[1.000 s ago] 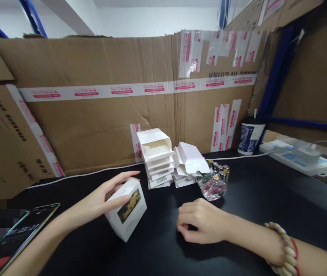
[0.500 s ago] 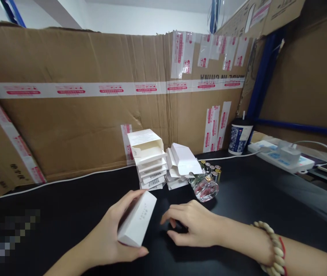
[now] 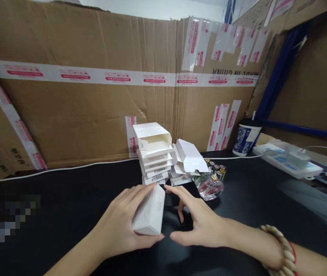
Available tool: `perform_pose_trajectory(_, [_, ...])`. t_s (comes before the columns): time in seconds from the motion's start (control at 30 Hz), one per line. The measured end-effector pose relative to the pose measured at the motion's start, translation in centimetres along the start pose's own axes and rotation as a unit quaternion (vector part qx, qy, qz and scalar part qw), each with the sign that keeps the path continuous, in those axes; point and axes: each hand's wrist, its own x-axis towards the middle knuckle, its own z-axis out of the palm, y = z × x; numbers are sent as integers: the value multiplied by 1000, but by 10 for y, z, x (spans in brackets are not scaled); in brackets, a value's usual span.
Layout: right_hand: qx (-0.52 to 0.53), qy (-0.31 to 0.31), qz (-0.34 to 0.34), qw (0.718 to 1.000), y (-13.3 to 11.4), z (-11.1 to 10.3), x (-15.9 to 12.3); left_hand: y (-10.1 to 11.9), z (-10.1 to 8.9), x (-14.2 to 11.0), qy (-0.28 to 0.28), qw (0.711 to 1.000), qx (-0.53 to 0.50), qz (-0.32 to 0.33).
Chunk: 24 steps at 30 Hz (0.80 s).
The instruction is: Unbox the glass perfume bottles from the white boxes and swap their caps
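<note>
One white box at 6 o'clock, held snug in your left hand. Your right hand is at 5 o'clock, curved wide, holding nothing. Looks like the two-handed-grip step tbh; next move probably calls for closing that hand toward 9 o'clock.

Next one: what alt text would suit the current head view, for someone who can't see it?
A person's left hand grips a small white box at a black table, the right hand curved open beside it. Beyond are stacked white cartons and glass bottles, backed by a taped cardboard wall.
</note>
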Motion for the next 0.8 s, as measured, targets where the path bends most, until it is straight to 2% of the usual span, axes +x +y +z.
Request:
perform_pose_trajectory(0.1, [2,-8,6,1000,0,1,1,5,5,-2,25,996,55,67])
perform_pose_trajectory(0.17, [1,-20,3,1000,0,1,1,6,7,-3,25,991,97,87])
perform_pose_trajectory(0.53, [-24,4,16,1000,2,5,1,11,10,-12,59,986,136,71])
perform_pose_trajectory(0.8, [-40,37,26,998,-2,5,-1,14,10,-11,55,988,128,70])
